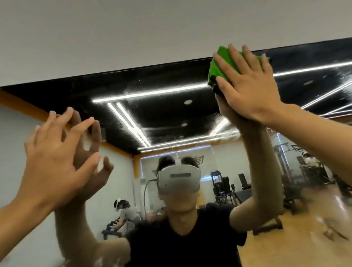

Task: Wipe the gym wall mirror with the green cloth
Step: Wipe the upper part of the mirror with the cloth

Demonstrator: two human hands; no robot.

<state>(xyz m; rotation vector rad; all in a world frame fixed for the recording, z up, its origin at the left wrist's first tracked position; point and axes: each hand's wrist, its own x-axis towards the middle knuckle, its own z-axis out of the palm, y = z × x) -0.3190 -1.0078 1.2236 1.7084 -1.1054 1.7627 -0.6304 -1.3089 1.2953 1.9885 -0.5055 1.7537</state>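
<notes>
The right hand [248, 84], fingers straight and spread, presses the crumpled green cloth [221, 66] flat on the large gym wall mirror [169, 115] at its top edge on the right, the left hand [56, 160] is spread and holds nothing, and hazy streaks across the glass suggest most wiping is not yet done.

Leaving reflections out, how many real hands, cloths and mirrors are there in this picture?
Hands: 2, the left hand and the right hand
Green cloth: 1
Wall mirror: 1
Total: 4
</notes>
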